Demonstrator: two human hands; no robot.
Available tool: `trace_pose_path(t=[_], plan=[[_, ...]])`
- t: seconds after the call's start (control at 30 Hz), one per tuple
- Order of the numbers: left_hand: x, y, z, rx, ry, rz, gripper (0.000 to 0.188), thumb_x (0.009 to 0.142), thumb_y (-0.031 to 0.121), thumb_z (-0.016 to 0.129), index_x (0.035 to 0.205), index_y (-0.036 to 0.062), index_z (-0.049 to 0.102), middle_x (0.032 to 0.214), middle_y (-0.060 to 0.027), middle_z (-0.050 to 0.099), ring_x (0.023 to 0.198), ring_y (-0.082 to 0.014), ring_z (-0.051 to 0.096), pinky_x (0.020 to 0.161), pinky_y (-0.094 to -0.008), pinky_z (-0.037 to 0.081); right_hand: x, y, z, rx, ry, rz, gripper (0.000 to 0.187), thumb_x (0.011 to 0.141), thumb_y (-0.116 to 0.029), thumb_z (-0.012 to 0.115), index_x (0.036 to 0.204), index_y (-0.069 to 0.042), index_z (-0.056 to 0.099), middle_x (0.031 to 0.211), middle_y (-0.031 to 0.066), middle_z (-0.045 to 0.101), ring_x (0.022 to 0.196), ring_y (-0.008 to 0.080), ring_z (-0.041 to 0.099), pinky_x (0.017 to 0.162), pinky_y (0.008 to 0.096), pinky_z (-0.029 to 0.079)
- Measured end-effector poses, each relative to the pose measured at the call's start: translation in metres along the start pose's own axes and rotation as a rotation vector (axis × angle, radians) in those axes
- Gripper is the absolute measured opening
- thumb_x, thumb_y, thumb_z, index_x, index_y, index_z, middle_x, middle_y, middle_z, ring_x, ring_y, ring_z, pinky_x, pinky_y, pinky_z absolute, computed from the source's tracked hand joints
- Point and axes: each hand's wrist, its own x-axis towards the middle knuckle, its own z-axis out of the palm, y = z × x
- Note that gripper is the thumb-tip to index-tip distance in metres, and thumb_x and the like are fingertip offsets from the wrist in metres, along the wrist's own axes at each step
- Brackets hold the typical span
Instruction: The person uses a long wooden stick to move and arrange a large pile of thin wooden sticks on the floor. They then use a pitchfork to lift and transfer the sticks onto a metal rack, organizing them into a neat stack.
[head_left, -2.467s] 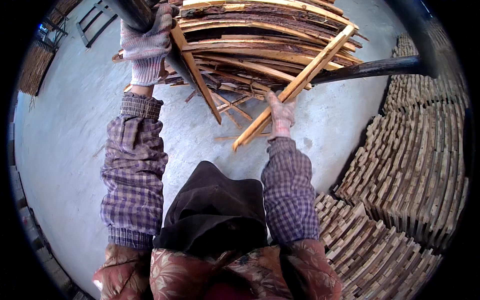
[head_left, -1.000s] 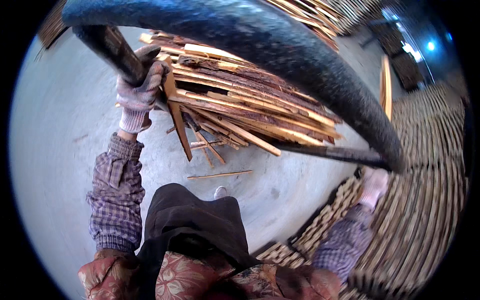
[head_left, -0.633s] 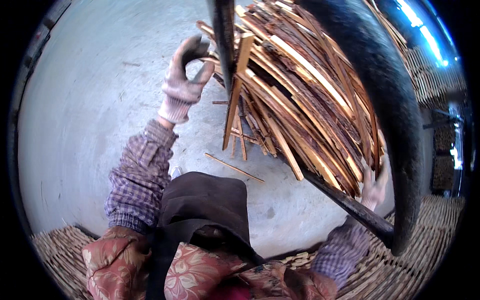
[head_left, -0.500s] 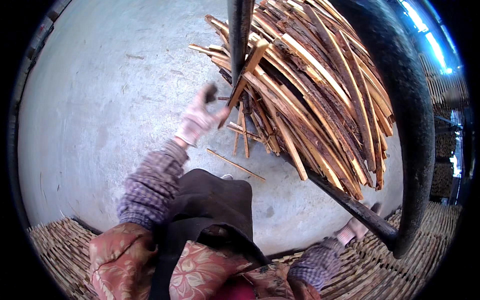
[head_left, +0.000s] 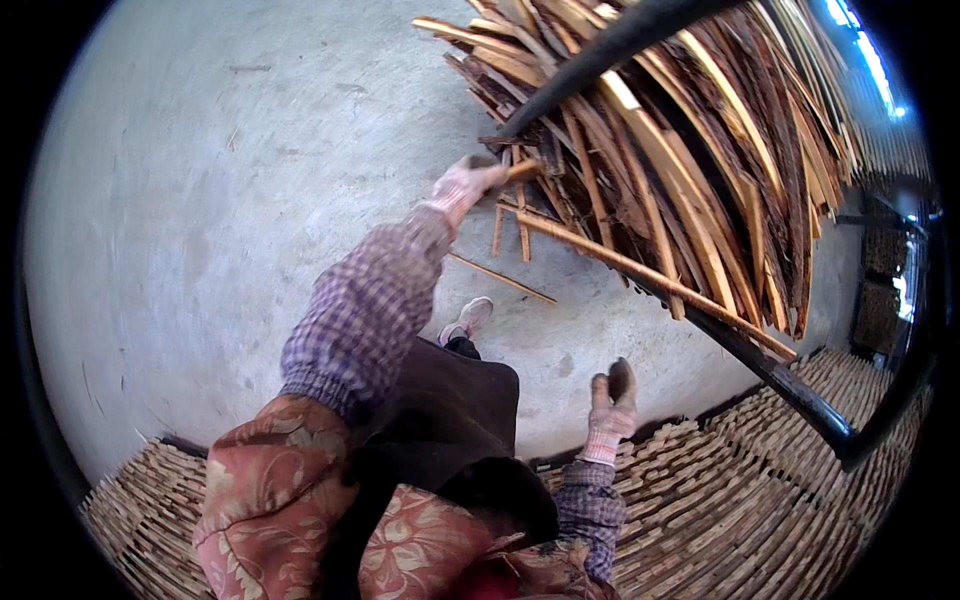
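Note:
My left hand point(head_left: 470, 182), in a pale glove with dark fingertips, reaches to the near left side of a large pile of rough wooden strips point(head_left: 690, 170). Its fingers are closed on the end of a short-looking wooden strip point(head_left: 523, 171); part of the grip is blurred. Across the pile's near ends runs a long, thin strip point(head_left: 640, 268), above a dark metal bar point(head_left: 760, 372). My right hand point(head_left: 613, 402), gloved likewise, is raised apart from the pile, fingers up and thumb separate, holding nothing.
Dark metal tubing point(head_left: 610, 55) of a frame crosses over the pile and curves round on the right. A loose thin stick point(head_left: 505, 279) lies on the grey concrete floor point(head_left: 250, 220) by my shoe point(head_left: 468, 318). Stacked rows of wooden strips point(head_left: 700, 500) spread along the near side.
My left hand has moved right and closed on a strip's end. My right hand has come left, away from the bar. A long strip now shows across the pile's near ends. The view has shifted.

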Motion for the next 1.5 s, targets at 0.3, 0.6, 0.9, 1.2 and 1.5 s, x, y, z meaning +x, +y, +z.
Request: trace_pose_path(t=[0.3,0.6,0.9,1.2,1.5], plan=[[-0.126,-0.179,-0.229,-0.045,0.401,-0.500,0.028,0.077,0.020,0.063,0.097,0.0040,0.052,0.072,-0.0035,0.056,0.060,-0.0150,0.054,0.051,-0.0293,0.046,0.072,-0.024,0.103,0.591,-0.038,0.447,0.083,0.072,-0.048,0.066,0.131,-0.005,0.028,0.114,0.0132,0.040,0.093,0.0239,0.045,0.080,0.0368,0.043],[-0.208,-0.235,-0.193,-0.336,0.799,-0.534,0.032,0.076,0.014,0.065,0.104,0.0042,0.051,0.078,-0.0054,0.056,0.064,-0.0151,0.054,0.054,-0.0282,0.046,0.175,0.063,0.160,-0.111,-0.358,0.418,0.090,0.068,-0.034,0.071,0.136,-0.004,0.021,0.131,0.0162,0.038,0.118,0.0267,0.040,0.094,0.0346,0.035],[-0.133,-0.330,-0.085,-0.404,0.401,-0.542,0.048,0.075,0.016,0.068,0.117,0.0013,0.049,0.101,-0.0081,0.058,0.087,-0.0156,0.057,0.076,-0.0255,0.046,0.198,0.147,0.323,-0.989,-0.831,0.084,0.092,0.066,-0.046,0.068,0.133,-0.001,0.025,0.123,0.0208,0.047,0.116,0.0302,0.044,0.097,0.0347,0.033],[-0.069,-0.382,-0.160,-0.586,0.597,-0.557,0.050,0.079,0.025,0.060,0.118,-0.0018,0.046,0.106,-0.0160,0.058,0.089,-0.0248,0.058,0.079,-0.0377,0.048,0.211,0.247,0.476,-1.332,-0.680,-0.027,0.098,0.062,-0.039,0.075,0.135,-0.006,0.019,0.127,0.0208,0.042,0.116,0.0327,0.044,0.098,0.0376,0.034],[-0.046,-0.358,-0.154,-0.780,0.444,-0.673,0.062,0.077,0.029,0.061,0.123,-0.0038,0.039,0.106,-0.0168,0.054,0.090,-0.0268,0.056,0.082,-0.0430,0.047,0.236,0.322,0.500,-1.502,-0.842,-0.274,0.059,0.073,-0.047,0.062,0.116,-0.011,0.043,0.114,0.0084,0.054,0.104,0.0242,0.053,0.083,0.0367,0.045]])
